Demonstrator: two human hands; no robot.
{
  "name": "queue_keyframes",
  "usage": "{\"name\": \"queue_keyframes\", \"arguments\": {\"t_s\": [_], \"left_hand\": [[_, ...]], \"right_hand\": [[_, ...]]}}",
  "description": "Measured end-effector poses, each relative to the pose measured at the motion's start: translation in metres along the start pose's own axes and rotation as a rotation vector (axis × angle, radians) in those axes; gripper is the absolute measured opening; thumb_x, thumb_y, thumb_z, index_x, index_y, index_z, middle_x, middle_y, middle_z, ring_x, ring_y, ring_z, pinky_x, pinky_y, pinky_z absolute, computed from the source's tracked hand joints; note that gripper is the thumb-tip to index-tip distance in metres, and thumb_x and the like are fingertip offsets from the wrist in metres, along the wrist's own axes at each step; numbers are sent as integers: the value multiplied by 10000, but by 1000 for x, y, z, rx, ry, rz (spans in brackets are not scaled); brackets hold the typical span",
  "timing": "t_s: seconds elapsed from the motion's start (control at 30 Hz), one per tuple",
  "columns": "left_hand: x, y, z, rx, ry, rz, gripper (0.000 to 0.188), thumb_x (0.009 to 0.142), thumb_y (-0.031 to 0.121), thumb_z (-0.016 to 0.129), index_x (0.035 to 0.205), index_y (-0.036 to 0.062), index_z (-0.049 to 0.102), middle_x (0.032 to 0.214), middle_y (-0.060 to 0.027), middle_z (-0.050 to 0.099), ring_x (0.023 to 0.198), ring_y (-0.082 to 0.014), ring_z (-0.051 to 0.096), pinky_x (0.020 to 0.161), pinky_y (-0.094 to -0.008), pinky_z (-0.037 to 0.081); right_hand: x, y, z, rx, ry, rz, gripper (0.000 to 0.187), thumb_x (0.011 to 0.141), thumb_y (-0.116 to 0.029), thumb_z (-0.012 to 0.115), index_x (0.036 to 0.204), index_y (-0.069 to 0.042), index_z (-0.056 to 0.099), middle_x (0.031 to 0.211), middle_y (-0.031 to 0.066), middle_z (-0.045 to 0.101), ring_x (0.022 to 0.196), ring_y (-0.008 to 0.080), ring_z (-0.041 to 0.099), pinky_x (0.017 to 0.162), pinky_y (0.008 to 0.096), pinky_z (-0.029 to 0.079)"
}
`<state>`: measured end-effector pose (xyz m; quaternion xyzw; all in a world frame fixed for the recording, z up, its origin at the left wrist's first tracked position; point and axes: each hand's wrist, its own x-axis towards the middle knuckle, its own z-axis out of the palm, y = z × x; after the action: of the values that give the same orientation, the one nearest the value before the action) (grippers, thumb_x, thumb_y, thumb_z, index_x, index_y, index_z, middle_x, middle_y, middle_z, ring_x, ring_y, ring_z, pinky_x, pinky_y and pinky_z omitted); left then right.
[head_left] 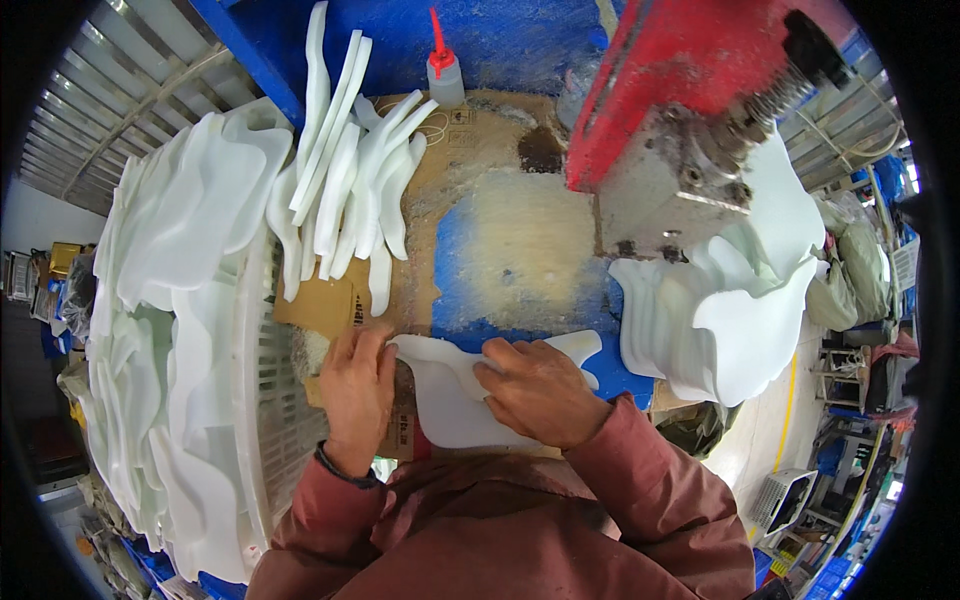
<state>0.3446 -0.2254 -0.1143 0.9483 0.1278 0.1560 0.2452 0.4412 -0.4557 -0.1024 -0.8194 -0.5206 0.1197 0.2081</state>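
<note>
Close in front of me lies a white wavy-edged piece (455, 415), probably foam, with a narrower white strip (575, 345) along its far edge. My left hand (357, 385) has its fingers curled at the left end of these pieces, thumb and fingertips close together. Nearer the middle, my right hand (545, 390) is closed, its bent fingers pinching the strip and the sheet's upper edge. Part of both pieces is hidden under the right hand. The work surface beyond is blue (452, 260) with a worn, pale dusty patch (530, 235).
A red machine (690, 70) with a metal block (670, 200) overhangs the right side. White wavy pieces stand stacked (720, 330) beneath it. Loose white strips (345, 190) lie at the back left, beside a red-tipped bottle (445, 75). A white crate (262, 400) full of white sheets borders my left.
</note>
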Motion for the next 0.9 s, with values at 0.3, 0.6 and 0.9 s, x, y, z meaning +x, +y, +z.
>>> {"name": "queue_keyframes", "arguments": {"t_s": [0.3,0.6,0.9], "left_hand": [[-4,42,20,-99,-314,164,242,843,70,779,1083,69,752,1006,-86,662,940,-321,675,790,-413,565],[-11,44,20,-97,-280,203,248,824,132,802,1059,71,753,1072,-63,620,971,-296,646,817,-424,559],[-18,52,27,-47,-223,167,321,772,141,847,1053,17,755,1106,-97,618,986,-314,640,830,-436,550]], "right_hand": [[-22,-7,-19,34,129,95,284,833,-170,768,1091,-73,703,1073,120,607,891,322,667,754,441,544],[-64,-3,-15,687,545,641,144,904,-19,745,1046,-36,730,1014,111,679,868,239,675,767,309,531],[-50,13,11,385,680,552,132,896,19,741,1016,-33,721,1034,108,671,825,252,680,669,344,553]]}}
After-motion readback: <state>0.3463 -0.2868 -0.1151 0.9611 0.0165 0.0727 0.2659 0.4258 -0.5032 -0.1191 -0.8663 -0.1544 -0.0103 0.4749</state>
